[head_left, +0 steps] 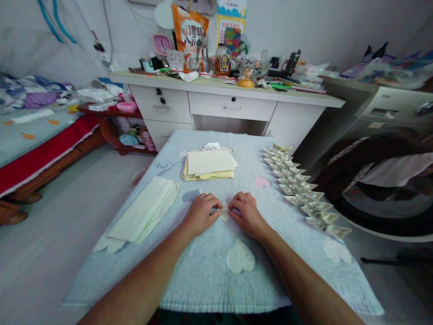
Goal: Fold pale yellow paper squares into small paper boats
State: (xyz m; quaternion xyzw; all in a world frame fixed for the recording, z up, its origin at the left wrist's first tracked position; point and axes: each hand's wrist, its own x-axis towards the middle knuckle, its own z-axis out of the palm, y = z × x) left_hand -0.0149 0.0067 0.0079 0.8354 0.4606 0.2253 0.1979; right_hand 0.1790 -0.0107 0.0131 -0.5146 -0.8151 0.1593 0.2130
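Note:
Between my two hands, at the middle of the cloth-covered table, is a small piece of folded cream paper [224, 213]. My left hand [202, 213] pinches its left side between thumb and fingers. On the opposite side my right hand [248, 214] grips the paper the same way. The curled fingers hide part of the folds. Just beyond the hands lies a stack of cream and yellow paper sheets [211, 162]. Rows of folded paper boats [297, 183] stand along the right side of the table. To the left rests a pile of long pale paper sheets [145, 210].
A pale blue cloth [203, 275] with heart shapes covers the table. Crumpled white paper [211, 146] sits behind the stack. Beyond stands a white desk [233, 108] crowded with jars and packets. A bed [43, 140] is at left, a washing machine [382, 108] at right.

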